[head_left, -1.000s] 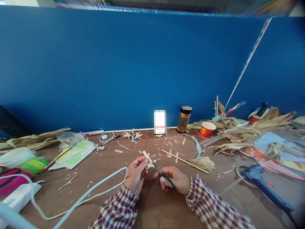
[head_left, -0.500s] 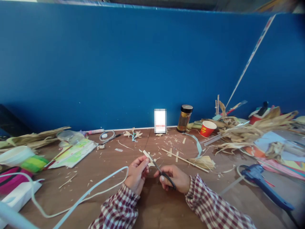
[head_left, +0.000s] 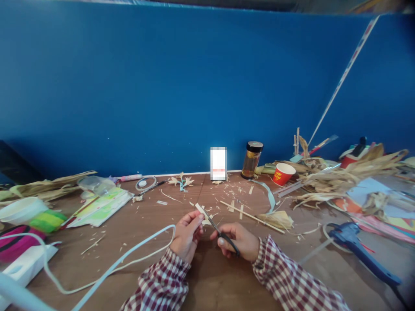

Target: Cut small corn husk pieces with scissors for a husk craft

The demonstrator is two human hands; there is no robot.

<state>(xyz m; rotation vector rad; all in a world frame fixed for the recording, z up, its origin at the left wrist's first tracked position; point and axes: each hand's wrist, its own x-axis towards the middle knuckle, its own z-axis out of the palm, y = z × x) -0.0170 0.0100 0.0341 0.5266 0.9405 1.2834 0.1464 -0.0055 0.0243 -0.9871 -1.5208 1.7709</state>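
Note:
Between thumb and fingers, my left hand (head_left: 188,231) pinches a small pale strip of husk (head_left: 199,208), its end pointing up and away from me. My right hand (head_left: 238,242) is closed around the dark handles of a pair of scissors (head_left: 214,224). The blades slant up to the left and meet the strip just past my left fingertips; whether they are parted is too fine to tell. More pale husk pieces (head_left: 207,219) lie behind the blades, partly hidden. Farther back, a thin stick with a husk piece (head_left: 275,219) at its end rests on the brown table (head_left: 207,285).
On the right are a blue glue gun (head_left: 363,250), a red paper cup (head_left: 284,173), a lidded jar (head_left: 253,160) and heaped dry husks (head_left: 343,177). A white cable (head_left: 129,252) loops beside my left forearm. A small husk flower (head_left: 181,182) stands near the blue partition (head_left: 181,86).

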